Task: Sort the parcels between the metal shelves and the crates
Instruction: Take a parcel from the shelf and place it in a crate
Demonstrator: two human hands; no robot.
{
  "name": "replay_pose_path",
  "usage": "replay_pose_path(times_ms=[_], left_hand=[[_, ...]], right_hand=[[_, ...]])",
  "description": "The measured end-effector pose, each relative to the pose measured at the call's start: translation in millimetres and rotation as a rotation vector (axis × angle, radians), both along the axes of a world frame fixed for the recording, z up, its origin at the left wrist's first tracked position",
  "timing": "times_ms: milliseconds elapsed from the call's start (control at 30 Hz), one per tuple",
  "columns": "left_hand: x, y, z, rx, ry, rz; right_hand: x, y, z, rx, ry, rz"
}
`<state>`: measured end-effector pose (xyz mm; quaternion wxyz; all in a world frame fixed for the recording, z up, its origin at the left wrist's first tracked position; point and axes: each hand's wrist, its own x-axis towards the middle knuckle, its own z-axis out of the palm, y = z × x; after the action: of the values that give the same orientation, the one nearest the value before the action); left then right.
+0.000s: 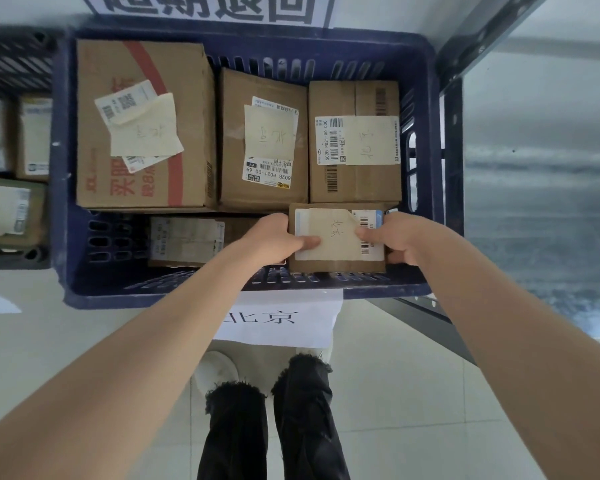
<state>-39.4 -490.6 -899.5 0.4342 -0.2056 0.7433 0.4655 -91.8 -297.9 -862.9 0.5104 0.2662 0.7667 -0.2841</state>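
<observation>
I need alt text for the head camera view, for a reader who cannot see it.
Seen from above, a left hand and a right hand grip a small parcel by its sides at the near right corner of a blue crate. Four more cardboard parcels lie in the crate.

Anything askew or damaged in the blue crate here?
Only on the large box at the crate's back left: its cream note sits crooked over the shipping label. The small parcel gripped by the left hand and right hand looks intact.
</observation>
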Motion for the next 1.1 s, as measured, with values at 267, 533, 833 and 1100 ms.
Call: replay_pose_path(times_ms=[267, 533, 833, 1100], left_hand=[[-12.9, 0.6, -7.3, 0.003, -0.108, 0.005], [-5.8, 4.0, -14.5, 0.242, -0.243, 0.466], [-9.6, 8.0, -20.4, 0.236, -0.172, 0.491], [-8.0, 0.5, -22.9, 0.172, -0.091, 0.395]], right_hand=[[1.0, -3.3, -5.2, -0.004, -0.037, -0.021], [5.3, 0.5, -0.3, -0.05, 0.012, -0.073], [5.1, -2.1, 2.2, -0.046, 0.01, -0.067], [7.0, -6.3, -9.2, -0.064, 0.003, -0.068]])
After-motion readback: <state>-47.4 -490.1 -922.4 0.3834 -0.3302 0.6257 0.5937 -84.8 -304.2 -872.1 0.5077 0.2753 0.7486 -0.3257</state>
